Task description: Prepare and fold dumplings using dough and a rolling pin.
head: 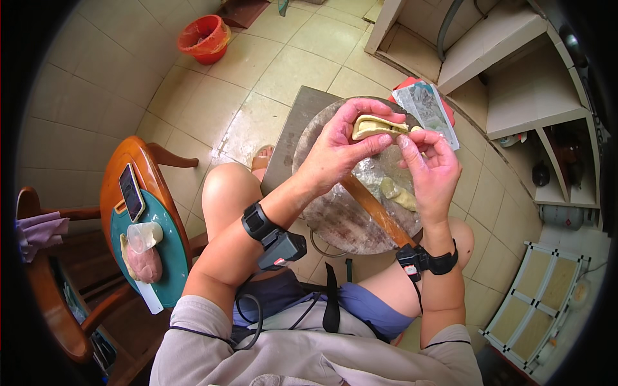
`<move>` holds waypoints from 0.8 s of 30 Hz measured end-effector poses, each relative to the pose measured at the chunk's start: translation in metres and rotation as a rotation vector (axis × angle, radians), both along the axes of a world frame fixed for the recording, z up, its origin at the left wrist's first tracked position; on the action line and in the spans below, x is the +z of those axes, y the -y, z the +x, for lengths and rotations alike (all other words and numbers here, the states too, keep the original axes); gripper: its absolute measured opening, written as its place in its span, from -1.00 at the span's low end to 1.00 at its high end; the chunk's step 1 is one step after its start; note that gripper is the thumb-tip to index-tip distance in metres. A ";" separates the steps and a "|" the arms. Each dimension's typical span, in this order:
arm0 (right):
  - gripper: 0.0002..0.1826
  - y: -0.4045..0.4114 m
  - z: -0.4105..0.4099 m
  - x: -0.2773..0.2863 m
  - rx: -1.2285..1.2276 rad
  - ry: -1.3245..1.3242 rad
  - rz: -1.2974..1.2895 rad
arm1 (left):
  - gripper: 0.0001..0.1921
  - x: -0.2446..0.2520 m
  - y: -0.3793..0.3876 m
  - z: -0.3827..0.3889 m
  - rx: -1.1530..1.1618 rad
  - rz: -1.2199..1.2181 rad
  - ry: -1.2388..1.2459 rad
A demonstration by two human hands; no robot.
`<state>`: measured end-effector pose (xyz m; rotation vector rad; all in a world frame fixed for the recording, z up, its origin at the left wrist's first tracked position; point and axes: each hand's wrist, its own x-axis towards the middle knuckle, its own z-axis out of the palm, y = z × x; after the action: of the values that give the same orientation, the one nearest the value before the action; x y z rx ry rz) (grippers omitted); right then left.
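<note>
Between the thumb and fingers of my left hand (348, 137) is a folded piece of pale yellow dough (379, 127). Its upper edge gapes, and a dark bit shows inside near the right end. My right hand (427, 157) pinches that right end with thumb and fingertips, partly hiding it. Both hands are dusted with flour and held above a round wooden board (333, 219). On the board lie a wooden rolling pin (376, 210), scattered white flour (369, 171) and a lump of dough (400, 197) with a flattened greenish piece at its end.
At my left, a wooden stool (116, 159) carries a phone (132, 192) and a green cutting board (176, 260) with a clear plastic cup (145, 236), pinkish dough (145, 265) and a white scraper (150, 298). A red bucket (205, 41) stands beyond; open shelves (533, 103) line the right.
</note>
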<state>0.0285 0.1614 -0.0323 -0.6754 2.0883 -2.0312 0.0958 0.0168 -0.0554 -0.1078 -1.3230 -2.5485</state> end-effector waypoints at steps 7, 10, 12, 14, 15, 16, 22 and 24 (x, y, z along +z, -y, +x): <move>-0.84 -0.003 -0.001 0.001 0.148 -0.245 -0.004 | -0.67 0.002 0.004 0.001 -0.055 0.108 0.095; -0.78 -0.002 0.001 -0.002 0.077 -0.020 -0.110 | -0.69 0.003 0.006 0.003 -0.087 0.115 0.142; -0.73 0.000 0.000 0.000 0.086 -0.088 -0.096 | -0.71 0.004 0.006 0.005 -0.078 0.133 0.154; -0.68 0.001 0.000 0.000 0.096 -0.156 -0.082 | -0.69 0.003 0.005 0.004 -0.061 0.131 0.153; -0.66 0.000 -0.001 -0.002 0.111 -0.149 -0.053 | -0.68 0.003 0.005 0.003 -0.045 0.128 0.153; -0.63 0.000 -0.001 -0.003 0.125 -0.142 -0.024 | -0.68 0.003 0.004 0.004 -0.043 0.128 0.153; -0.64 -0.004 -0.003 -0.002 0.170 -0.111 -0.013 | -0.65 0.004 0.004 0.004 -0.103 0.074 0.127; -0.65 -0.007 -0.004 -0.004 0.154 -0.070 -0.057 | -0.58 0.009 0.001 0.001 -0.053 -0.178 0.041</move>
<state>0.0246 0.1683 -0.0358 -0.8994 1.9533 -2.0164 0.0970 0.0161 -0.0467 -0.1266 -1.5818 -2.4832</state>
